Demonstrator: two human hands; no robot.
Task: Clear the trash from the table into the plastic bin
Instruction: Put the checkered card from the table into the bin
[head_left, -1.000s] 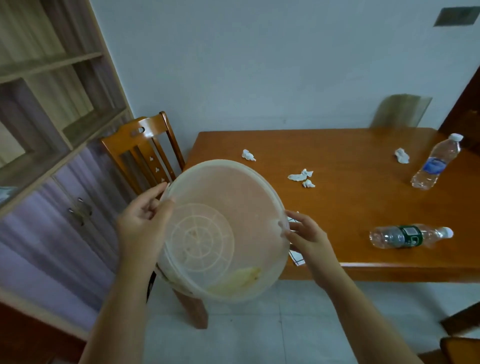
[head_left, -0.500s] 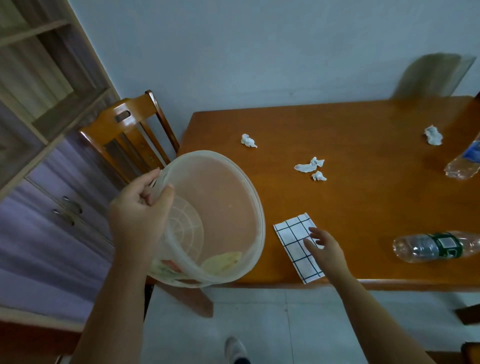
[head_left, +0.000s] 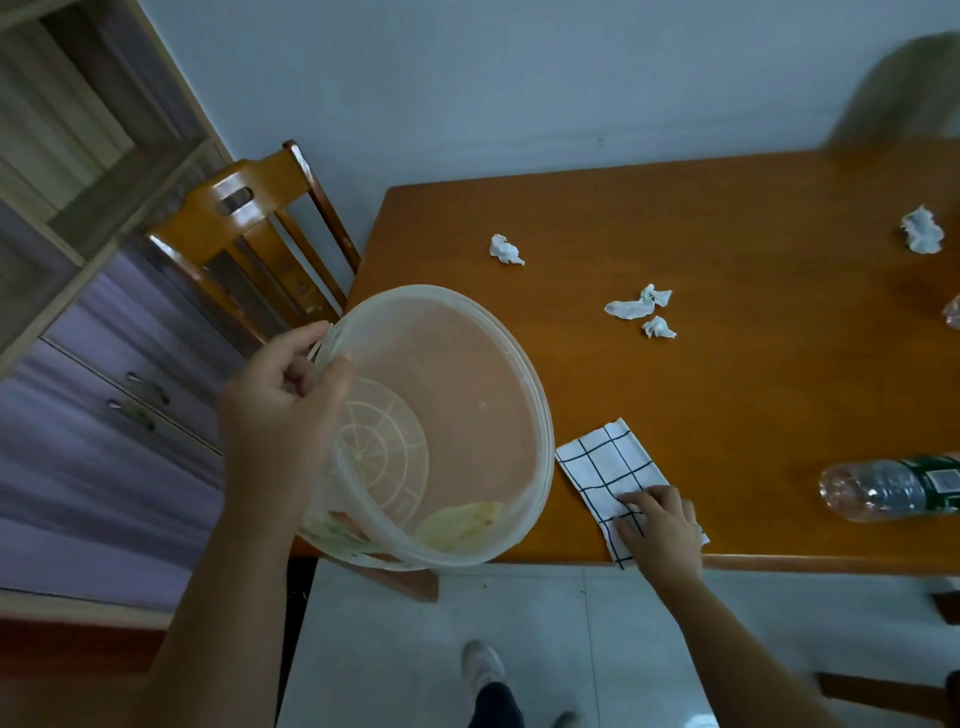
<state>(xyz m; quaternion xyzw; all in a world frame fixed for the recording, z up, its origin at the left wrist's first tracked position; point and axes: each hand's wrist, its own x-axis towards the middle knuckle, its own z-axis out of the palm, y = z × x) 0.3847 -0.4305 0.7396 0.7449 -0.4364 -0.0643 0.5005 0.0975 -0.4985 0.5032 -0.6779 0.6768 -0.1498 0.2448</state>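
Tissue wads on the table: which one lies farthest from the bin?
The wad at the far right edge; the other three lie nearer the bin.

table (head_left: 727, 389): orange-brown | cloth (head_left: 605, 467): white (black grid) | tissues (head_left: 636, 307): white

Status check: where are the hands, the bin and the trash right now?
Left hand grips plastic bin rim. Right hand flat on checked cloth. Tissue wads on table; nothing blocking.
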